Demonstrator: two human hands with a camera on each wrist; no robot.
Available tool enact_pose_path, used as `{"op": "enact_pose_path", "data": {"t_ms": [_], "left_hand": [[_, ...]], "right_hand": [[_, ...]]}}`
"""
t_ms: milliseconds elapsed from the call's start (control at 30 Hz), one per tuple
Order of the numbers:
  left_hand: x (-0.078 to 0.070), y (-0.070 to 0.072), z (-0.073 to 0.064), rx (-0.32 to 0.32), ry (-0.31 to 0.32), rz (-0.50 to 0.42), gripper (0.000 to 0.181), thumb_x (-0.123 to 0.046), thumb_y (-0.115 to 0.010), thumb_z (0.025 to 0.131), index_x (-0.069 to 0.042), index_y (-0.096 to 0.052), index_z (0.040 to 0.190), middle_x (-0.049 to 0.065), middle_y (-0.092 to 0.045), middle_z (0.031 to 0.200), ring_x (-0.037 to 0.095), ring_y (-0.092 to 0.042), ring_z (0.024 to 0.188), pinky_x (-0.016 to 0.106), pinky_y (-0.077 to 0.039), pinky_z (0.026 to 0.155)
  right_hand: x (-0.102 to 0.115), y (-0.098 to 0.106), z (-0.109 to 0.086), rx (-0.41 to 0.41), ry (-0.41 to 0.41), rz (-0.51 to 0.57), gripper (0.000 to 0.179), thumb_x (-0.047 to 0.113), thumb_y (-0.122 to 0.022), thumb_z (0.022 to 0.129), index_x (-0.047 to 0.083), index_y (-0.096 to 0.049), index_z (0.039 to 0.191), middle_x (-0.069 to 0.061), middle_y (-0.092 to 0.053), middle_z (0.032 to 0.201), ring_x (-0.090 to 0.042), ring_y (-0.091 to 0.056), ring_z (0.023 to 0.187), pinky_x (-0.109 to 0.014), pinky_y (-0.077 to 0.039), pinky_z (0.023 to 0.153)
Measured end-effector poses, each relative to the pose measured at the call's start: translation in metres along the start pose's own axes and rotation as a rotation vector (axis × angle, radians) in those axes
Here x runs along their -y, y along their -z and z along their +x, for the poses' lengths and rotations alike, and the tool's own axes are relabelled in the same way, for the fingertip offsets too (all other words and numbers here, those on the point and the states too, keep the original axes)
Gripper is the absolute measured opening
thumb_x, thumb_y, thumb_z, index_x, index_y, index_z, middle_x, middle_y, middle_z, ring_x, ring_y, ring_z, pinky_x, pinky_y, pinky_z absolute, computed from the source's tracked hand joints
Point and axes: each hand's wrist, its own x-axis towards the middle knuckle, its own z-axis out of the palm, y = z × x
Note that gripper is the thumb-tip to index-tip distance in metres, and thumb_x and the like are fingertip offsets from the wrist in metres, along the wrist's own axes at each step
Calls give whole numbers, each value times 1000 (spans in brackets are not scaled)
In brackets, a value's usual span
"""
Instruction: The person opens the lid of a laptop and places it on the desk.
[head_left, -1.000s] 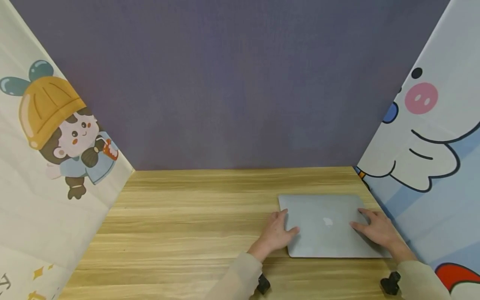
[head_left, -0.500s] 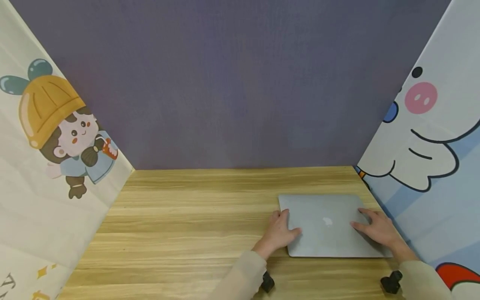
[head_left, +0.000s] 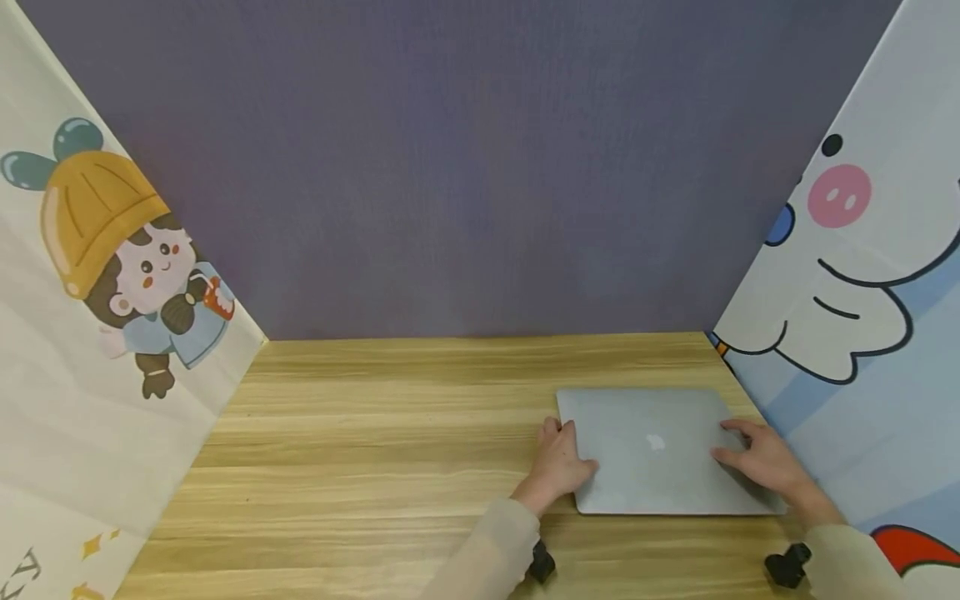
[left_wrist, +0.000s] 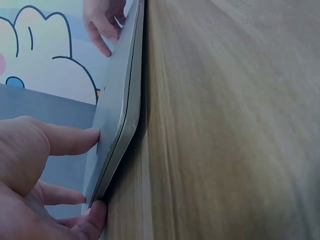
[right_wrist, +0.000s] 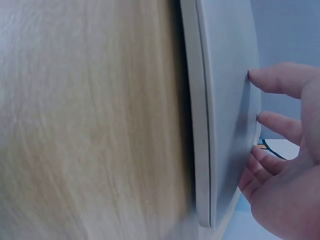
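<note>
A closed silver laptop (head_left: 637,483) with a pale apple logo lies flat on the wooden table, toward the right. At its left edge is my left hand (head_left: 561,467): the thumb rests on the lid, and other fingers curl at the side. In the left wrist view, one fingertip of the left hand (left_wrist: 22,155) reaches the underside of the laptop (left_wrist: 117,95). Across from it, my right hand (head_left: 768,462) holds the right edge, thumb and forefinger on the lid. Lower fingers of the right hand (right_wrist: 295,170) curl at the laptop's edge (right_wrist: 200,150), their tips partly hidden.
The wooden table (head_left: 375,450) extends left of the laptop. A grey-purple panel (head_left: 480,167) stands behind it. Cartoon-printed sheets flank both sides, the right sheet (head_left: 832,325) close to my right hand. Black wrist devices, one of them the right device (head_left: 787,567), sit under the sleeves.
My right hand has shifted slightly right, its thumb and forefinger nearer the laptop's edge. The left hand has moved slightly, its fingers more bent at the left edge. The laptop has stayed put.
</note>
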Motion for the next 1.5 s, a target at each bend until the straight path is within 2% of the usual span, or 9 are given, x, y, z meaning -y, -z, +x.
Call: {"op": "enact_pose_path", "data": {"t_ms": [267,567,900,1233,1500], "left_hand": [[0,-3,-1,-41,12,58,65,-26,-82,86,4,-57,138,16,-48,129,25,-44,118,32,-47,99],[0,4,0,-95,55,55,64,-24,-83,84,6,-58,135,18,-50,129,29,-46,118,35,-49,99],[11,11,-2,-175,77,10,62,-17,-84,80,8,-60,131,20,-50,125,33,-46,117,40,-48,101],[21,23,-5,-188,100,-18,63,-12,-82,81,10,-57,135,23,-48,130,35,-45,121,44,-46,103],[34,34,-10,-219,106,-29,65,-10,-82,77,11,-58,133,24,-50,127,37,-46,120,47,-46,104]], "right_hand": [[5,-4,-2,-22,-37,28,67,28,-74,91,-18,-49,133,-47,-43,133,-58,-48,113,-64,-48,88],[19,-11,-1,-70,7,2,64,25,-76,88,-19,-54,129,-46,-51,127,-57,-54,110,-62,-50,86],[37,-25,1,-92,9,5,64,25,-77,86,-19,-54,128,-45,-54,121,-56,-54,107,-63,-50,84],[54,-34,0,-71,-17,47,68,27,-76,87,-17,-52,132,-47,-47,125,-57,-49,111,-66,-47,87],[66,-44,-1,-60,-6,59,67,27,-77,86,-15,-53,133,-47,-46,127,-60,-48,114,-67,-47,88]]}}
